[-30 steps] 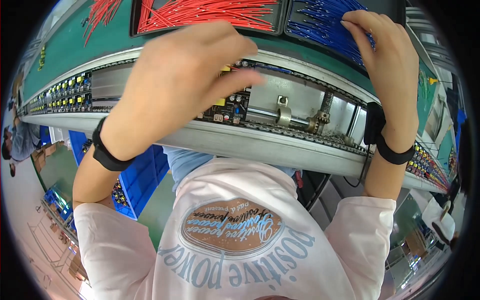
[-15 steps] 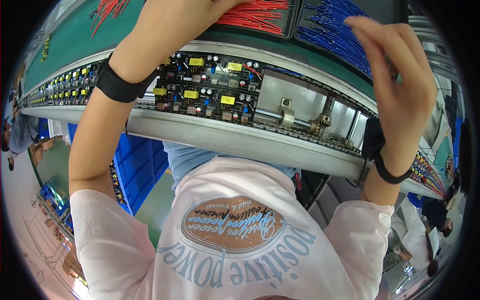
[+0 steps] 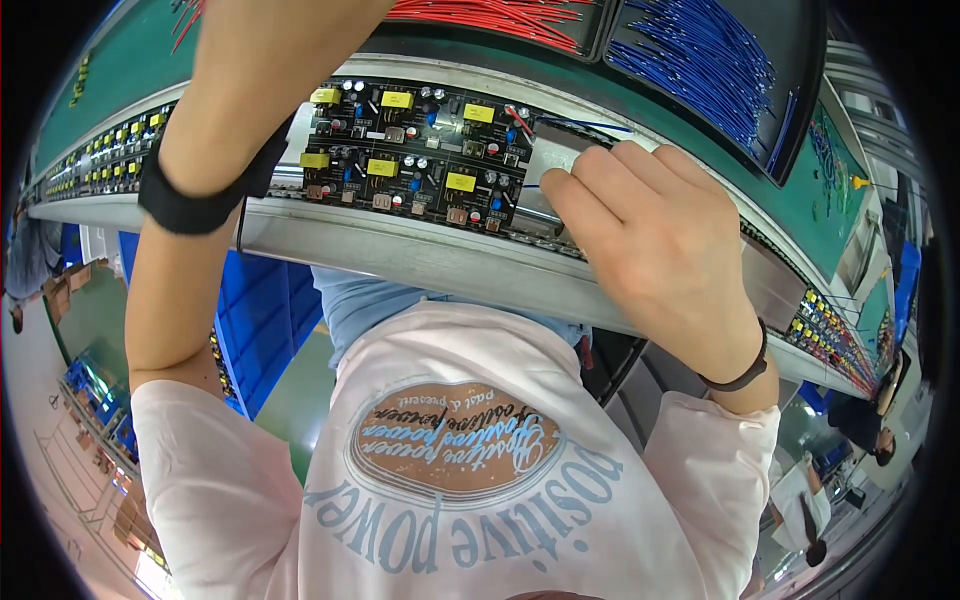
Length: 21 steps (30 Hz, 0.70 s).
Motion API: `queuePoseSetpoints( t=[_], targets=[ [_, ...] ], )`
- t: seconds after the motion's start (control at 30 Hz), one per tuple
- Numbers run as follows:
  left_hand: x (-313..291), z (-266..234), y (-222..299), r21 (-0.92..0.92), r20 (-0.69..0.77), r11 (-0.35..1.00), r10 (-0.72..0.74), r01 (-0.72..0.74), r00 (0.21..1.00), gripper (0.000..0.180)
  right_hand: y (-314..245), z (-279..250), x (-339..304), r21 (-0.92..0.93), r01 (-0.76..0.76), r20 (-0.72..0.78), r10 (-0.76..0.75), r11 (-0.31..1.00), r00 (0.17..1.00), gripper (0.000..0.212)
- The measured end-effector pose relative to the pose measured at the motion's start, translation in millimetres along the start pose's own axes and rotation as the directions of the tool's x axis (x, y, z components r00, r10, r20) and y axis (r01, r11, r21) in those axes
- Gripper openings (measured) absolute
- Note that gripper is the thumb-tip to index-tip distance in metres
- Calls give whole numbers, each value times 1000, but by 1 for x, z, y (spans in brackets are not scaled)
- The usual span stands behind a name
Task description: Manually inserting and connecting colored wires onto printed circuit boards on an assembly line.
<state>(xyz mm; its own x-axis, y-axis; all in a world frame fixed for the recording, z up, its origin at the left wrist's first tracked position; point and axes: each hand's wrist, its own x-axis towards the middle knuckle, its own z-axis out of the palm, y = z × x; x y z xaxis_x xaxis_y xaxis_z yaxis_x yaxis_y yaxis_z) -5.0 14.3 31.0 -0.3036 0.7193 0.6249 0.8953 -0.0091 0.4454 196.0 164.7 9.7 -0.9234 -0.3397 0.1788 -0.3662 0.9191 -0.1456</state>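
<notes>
A long metal conveyor rail curves across the view from 9 o'clock to 3 o'clock, and a green work surface lies behind it toward 12 o'clock. On that surface, a black tray of blue wires sits at 1 o'clock, and a tray of red wires lies just beside it at 12 o'clock. At 6 o'clock the person's pale pink shirt fills the lower part of the picture.

A panel of circuit boards rests on the rail just above the centre, carrying yellow blocks, black cylinders and small red and blue parts. More boards line the rail toward 9 o'clock, and another row runs off toward 3 o'clock.

The left forearm rises from 8 o'clock to 11 o'clock with a black wristband on it; the left hand itself is cut off by the upper edge, so one cannot tell whether it holds anything. The right hand lies at 2 o'clock from centre, fingers curled close together and pressed down at the right edge of the panel. A thin blue wire shows just at the fingertips, though whether it is pinched cannot be told. A thin dark band circles the right wrist.
</notes>
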Motion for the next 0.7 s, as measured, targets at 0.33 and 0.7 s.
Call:
queuePoseSetpoints(
  t=[0.33, 0.7],
  targets=[
    [-87, -18, 56, 126, 164, 928, -367, 350, 915, 20, 8, 10, 0, 43, -36, 13, 36, 998, 999, 21],
    [-114, 27, 99, 129, 130, 898, -435, 420, 891, 19, 6, 10, 2, 18, -29, -7, 29, 999, 1000, 20]
  ],
)
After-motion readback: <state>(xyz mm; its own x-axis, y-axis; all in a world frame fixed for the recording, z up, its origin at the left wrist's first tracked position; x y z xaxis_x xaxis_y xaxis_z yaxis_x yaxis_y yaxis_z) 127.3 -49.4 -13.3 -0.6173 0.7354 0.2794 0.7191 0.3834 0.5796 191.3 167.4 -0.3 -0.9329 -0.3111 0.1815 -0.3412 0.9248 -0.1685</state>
